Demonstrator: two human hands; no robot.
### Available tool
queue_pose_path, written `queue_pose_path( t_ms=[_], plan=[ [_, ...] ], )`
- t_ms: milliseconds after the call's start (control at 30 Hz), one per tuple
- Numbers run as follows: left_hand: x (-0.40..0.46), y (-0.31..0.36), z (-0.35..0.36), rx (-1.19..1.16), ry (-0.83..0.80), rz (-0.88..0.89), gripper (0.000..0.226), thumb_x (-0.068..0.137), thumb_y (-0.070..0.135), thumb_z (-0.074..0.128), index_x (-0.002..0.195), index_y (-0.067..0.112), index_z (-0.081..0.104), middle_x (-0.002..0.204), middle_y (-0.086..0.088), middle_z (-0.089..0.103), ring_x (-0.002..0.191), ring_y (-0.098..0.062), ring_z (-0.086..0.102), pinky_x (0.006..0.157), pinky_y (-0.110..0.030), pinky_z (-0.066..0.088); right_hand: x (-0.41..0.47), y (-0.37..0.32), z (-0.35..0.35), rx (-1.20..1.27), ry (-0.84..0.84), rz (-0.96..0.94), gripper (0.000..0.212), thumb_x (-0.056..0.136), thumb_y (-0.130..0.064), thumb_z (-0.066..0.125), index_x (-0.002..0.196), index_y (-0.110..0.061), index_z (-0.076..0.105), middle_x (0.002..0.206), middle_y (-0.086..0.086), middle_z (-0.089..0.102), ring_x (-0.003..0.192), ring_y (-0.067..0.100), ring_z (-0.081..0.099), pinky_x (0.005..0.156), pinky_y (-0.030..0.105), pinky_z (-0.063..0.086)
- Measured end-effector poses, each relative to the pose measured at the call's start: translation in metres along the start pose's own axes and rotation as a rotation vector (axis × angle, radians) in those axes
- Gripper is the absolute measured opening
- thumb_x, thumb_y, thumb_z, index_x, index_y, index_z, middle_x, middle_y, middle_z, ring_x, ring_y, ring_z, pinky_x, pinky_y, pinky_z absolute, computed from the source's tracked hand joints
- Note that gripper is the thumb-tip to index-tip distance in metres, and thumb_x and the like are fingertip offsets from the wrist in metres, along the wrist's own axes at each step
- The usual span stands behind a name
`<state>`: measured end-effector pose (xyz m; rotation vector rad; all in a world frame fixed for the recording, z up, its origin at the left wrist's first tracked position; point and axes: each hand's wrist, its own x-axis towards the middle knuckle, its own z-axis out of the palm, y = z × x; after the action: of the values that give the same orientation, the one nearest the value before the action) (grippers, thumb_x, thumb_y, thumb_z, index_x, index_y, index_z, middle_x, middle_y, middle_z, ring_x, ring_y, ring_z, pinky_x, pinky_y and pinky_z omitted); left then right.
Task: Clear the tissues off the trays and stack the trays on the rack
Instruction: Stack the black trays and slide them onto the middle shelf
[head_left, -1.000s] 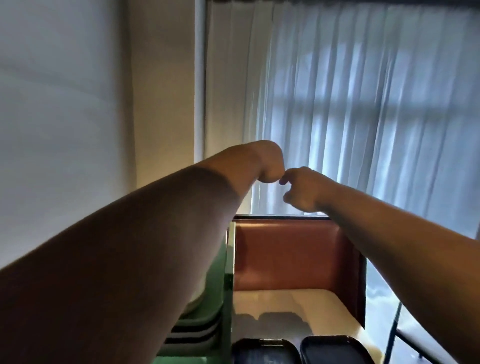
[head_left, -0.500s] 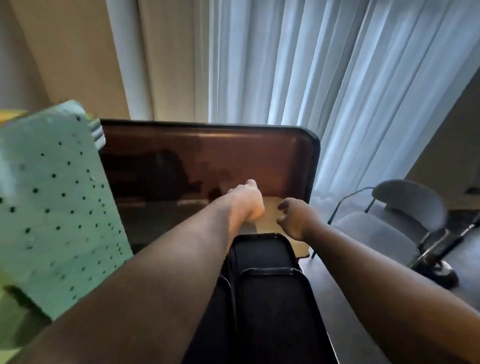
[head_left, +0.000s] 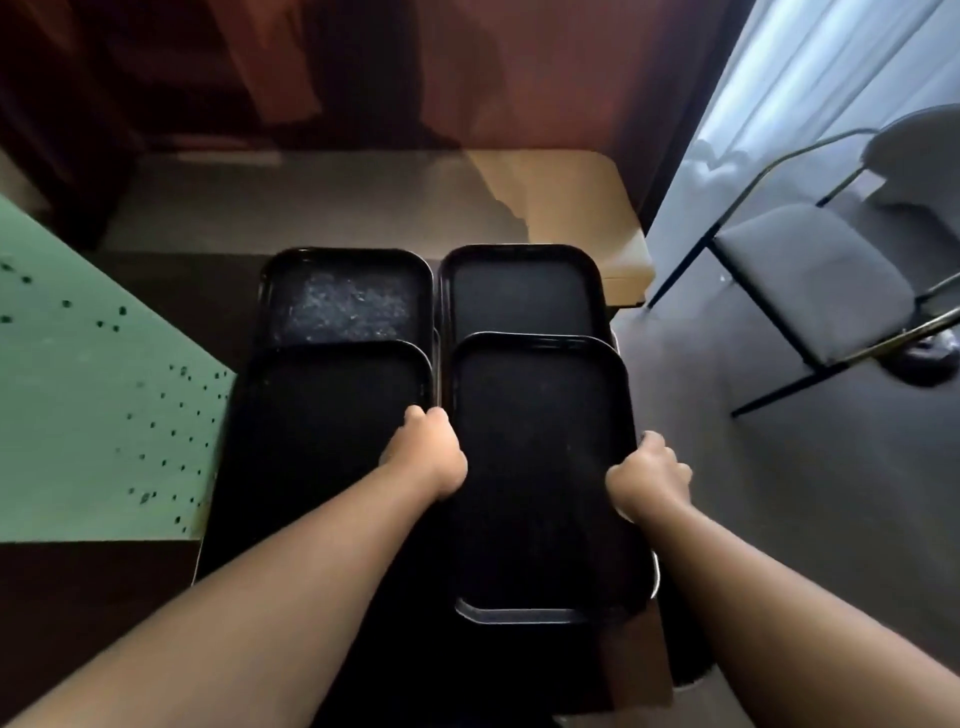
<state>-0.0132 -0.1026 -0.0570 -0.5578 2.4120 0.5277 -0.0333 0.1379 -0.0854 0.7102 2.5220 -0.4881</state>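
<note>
The scene sat dim, the only light spilling in through pale curtains (head_left: 810, 67) at the upper right. A tan table (head_left: 576, 192) ran back to a reddish-brown panel (head_left: 519, 78) standing behind it, and dark grey floor (head_left: 779, 493) spread off to the right. Out there stood a grey chair (head_left: 810, 280) on thin black legs, well apart from the action.

Four black trays filled the middle, two columns of two. The far left tray (head_left: 345, 301) showed a whitish, speckled patch on its floor; the far right tray (head_left: 519, 291) looked plain dark. The near left tray (head_left: 322, 431) overlapped the one behind it. A mint-green perforated panel (head_left: 88, 395) crowded in on the left, just beside that column.

And the near right tray (head_left: 540, 467) was the one in hand, lying over the near end of the far right tray. The left hand (head_left: 426, 457) curled over its left rim, in the narrow gap between the columns, while the right hand (head_left: 649, 475) gripped the right rim, thumb up on the edge. Both forearms reached in from below, covering the near ends of the trays.
</note>
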Motion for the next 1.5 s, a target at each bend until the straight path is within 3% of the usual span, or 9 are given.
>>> queue_pose_path(
  t_ms=[367,733,867,900,933,1000,1133,1267,1500],
  plan=[
    [0.019,0.021,0.018,-0.029,0.078,-0.136,0.032,0.094,0.026,0.057,0.122,0.011,0.056,0.132,-0.007,0.046,0.098,-0.03,0.062,0.07,-0.039,0.048,0.03,0.011,0.013,0.103,0.076,-0.035,0.045,0.089,-0.016,0.049,0.133,-0.016,0.055,0.131,0.009,0.055,0.125,0.034,0.047,0.099,0.045,0.047],
    [0.06,0.035,-0.015,-0.75,0.312,-0.19,0.013,0.086,0.018,0.053,0.083,0.011,0.063,0.082,-0.01,0.065,0.063,-0.02,0.056,0.051,-0.027,0.038,0.052,-0.016,0.002,0.574,0.166,-0.169,0.018,0.099,-0.018,0.05,0.114,-0.016,0.058,0.119,0.003,0.054,0.104,0.025,0.058,0.095,0.045,0.052],
    [0.091,0.046,-0.039,-0.783,0.351,-0.166,0.032,0.081,0.018,0.054,0.101,-0.002,0.069,0.094,-0.024,0.07,0.08,-0.043,0.066,0.061,-0.042,0.05,0.085,-0.052,-0.02,0.591,0.089,-0.195,0.019,0.098,-0.023,0.05,0.114,-0.023,0.061,0.118,0.004,0.062,0.098,0.021,0.063,0.088,0.043,0.057],
    [0.098,0.047,-0.044,-0.79,0.356,-0.147,0.024,0.08,0.015,0.054,0.088,-0.001,0.069,0.096,-0.03,0.066,0.111,-0.03,0.053,0.057,-0.044,0.047,0.092,-0.058,-0.024,0.585,0.076,-0.196,0.019,0.098,-0.022,0.05,0.113,-0.024,0.061,0.116,0.003,0.063,0.097,0.02,0.064,0.085,0.04,0.058],
    [0.102,0.05,-0.05,-0.796,0.346,-0.142,0.014,0.078,0.012,0.054,0.075,0.004,0.065,0.065,-0.022,0.051,0.07,-0.014,0.04,0.053,-0.04,0.04,0.098,-0.063,-0.027,0.579,0.068,-0.204,0.019,0.097,-0.019,0.05,0.112,-0.024,0.062,0.113,0.001,0.064,0.097,0.019,0.064,0.08,0.036,0.057],
    [0.113,0.053,-0.06,-0.803,0.312,-0.15,0.009,0.075,0.011,0.055,0.068,0.006,0.057,0.062,-0.009,0.047,0.062,-0.026,0.047,0.054,-0.031,0.036,0.105,-0.071,-0.033,0.569,0.04,-0.235,0.027,0.096,-0.01,0.048,0.112,-0.024,0.063,0.103,-0.006,0.065,0.093,0.014,0.064,0.068,0.025,0.051],
    [0.12,0.06,-0.065,-0.735,0.224,-0.1,0.006,0.081,0.014,0.056,0.076,0.009,0.054,0.072,-0.006,0.049,0.069,-0.025,0.047,0.056,-0.03,0.034,0.113,-0.083,-0.03,0.515,-0.058,-0.263,0.054,0.087,-0.004,0.046,0.136,-0.022,0.06,0.117,-0.004,0.068,0.107,0.021,0.064,0.084,0.037,0.06],
    [0.117,0.062,-0.052,-0.578,0.222,-0.093,0.037,0.092,0.017,0.053,0.128,0.011,0.057,0.125,-0.01,0.059,0.113,-0.031,0.057,0.084,-0.03,0.039,0.11,-0.083,-0.02,0.411,-0.021,-0.218,0.072,0.077,-0.008,0.046,0.145,-0.032,0.05,0.13,0.001,0.059,0.123,0.031,0.053,0.101,0.053,0.053],
    [0.105,0.055,-0.034,-0.529,0.076,-0.114,0.069,0.092,0.022,0.054,0.155,0.009,0.029,0.153,-0.011,0.045,0.133,-0.031,0.05,0.089,-0.03,0.037,0.117,-0.076,-0.016,0.289,-0.014,-0.061,0.04,0.099,-0.03,0.054,0.135,-0.013,0.058,0.129,0.012,0.062,0.117,0.035,0.059,0.096,0.041,0.049]
  ],
)
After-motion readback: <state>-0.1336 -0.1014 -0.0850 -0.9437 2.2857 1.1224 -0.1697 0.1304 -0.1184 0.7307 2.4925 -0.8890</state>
